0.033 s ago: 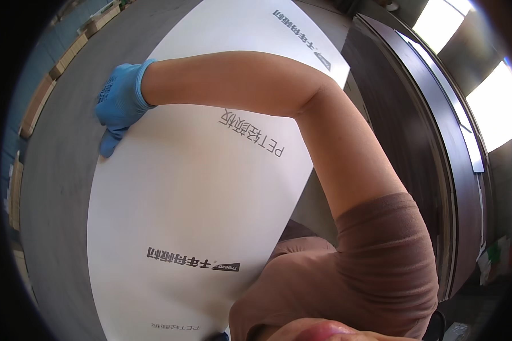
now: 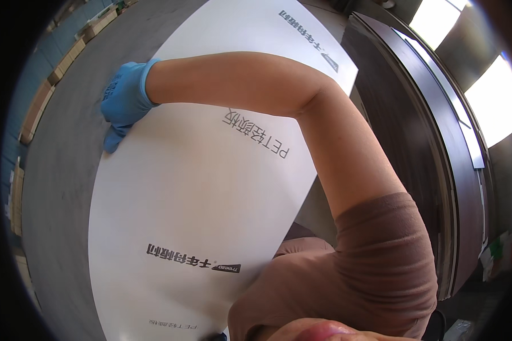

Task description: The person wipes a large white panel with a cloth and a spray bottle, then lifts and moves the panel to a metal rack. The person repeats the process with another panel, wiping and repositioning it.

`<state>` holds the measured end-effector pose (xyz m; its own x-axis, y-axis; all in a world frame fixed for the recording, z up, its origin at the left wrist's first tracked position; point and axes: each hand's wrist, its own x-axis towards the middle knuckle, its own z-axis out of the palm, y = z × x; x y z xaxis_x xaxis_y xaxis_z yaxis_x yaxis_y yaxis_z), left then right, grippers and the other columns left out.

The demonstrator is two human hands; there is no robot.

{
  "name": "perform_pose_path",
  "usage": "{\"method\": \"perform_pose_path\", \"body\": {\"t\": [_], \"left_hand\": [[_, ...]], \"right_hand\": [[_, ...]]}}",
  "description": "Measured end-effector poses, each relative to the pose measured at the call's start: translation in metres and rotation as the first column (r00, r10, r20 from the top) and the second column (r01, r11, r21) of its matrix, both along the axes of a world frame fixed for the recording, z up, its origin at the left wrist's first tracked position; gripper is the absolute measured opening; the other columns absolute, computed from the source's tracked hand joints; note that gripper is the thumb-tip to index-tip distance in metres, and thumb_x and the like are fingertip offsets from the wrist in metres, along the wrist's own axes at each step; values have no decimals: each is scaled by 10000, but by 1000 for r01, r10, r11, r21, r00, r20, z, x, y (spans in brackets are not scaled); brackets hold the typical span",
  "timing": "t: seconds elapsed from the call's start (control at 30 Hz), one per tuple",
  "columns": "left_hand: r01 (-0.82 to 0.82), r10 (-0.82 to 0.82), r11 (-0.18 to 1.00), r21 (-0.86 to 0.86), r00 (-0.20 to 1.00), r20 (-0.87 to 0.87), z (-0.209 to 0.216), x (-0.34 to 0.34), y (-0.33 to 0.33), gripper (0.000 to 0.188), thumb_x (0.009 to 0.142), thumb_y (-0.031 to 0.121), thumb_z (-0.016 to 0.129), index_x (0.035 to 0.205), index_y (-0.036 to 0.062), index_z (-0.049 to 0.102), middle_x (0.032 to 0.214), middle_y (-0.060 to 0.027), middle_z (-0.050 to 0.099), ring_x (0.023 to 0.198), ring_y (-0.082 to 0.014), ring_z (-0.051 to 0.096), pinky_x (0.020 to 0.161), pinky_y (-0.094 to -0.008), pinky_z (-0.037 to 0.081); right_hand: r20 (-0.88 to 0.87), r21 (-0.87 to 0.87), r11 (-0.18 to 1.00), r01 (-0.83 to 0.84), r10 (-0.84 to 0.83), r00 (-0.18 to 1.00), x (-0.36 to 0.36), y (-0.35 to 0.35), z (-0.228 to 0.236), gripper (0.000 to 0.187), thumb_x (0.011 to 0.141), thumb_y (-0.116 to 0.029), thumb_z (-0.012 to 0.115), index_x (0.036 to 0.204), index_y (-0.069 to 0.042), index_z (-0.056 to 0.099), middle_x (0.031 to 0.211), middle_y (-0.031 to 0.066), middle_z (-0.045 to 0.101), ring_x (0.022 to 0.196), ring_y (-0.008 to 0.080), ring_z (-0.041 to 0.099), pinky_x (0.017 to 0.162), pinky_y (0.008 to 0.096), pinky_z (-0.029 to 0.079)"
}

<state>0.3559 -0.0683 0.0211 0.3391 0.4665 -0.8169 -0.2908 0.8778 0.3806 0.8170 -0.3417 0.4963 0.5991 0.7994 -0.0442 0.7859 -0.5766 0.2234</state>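
Note:
A large white board (image 2: 199, 187) with dark printed markings fills the middle of the view, standing tilted in front of me. My right arm, in a short brown sleeve, reaches across its face. My right hand (image 2: 122, 99), in a blue glove, grips the board's left edge, fingers curled round it. My left hand is out of sight.
A stack of dark brown boards (image 2: 415, 142) stands close on the right, behind the white board. Grey floor (image 2: 57, 187) spreads to the left, with tan boxes or stacks (image 2: 37, 108) along its far edge. Bright windows (image 2: 495, 102) show at upper right.

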Motion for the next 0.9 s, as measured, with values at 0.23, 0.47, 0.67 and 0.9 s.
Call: {"method": "perform_pose_path", "body": {"t": [0.23,0.47,0.67,0.9], "left_hand": [[255,-259,965,63,964,67,-20,32,91,808,933,656,387,1537,124,460,1597,-121,444,1455,-382,389,1155,-606,339],[440,-450,889,131,891,59,-3,54,170,778,949,638,397,1532,128,468,1587,-115,456,1444,-372,404,1146,-590,358],[568,-583,801,189,811,34,-2,83,246,751,963,623,405,1527,131,474,1579,-109,466,1435,-364,417,1138,-575,375],[662,-701,696,278,710,66,42,144,298,648,993,556,457,1481,135,517,1510,-90,532,1365,-333,492,1092,-521,435]], "right_hand": [[36,-88,941,326,-324,945,-30,-36,-40,762,958,-768,450,973,-83,784,932,92,744,923,301,711,792,433,553],[-4,12,827,562,-562,827,-102,-89,-29,745,992,-719,432,963,-65,787,892,91,734,879,299,709,762,435,552],[-24,-50,665,745,-747,665,-142,-113,-29,732,1010,-693,406,960,-71,789,896,108,738,873,313,707,752,437,551],[-45,56,545,837,-836,547,-197,-135,-19,712,1020,-662,405,930,-65,784,897,133,748,849,316,722,737,434,559]]}}
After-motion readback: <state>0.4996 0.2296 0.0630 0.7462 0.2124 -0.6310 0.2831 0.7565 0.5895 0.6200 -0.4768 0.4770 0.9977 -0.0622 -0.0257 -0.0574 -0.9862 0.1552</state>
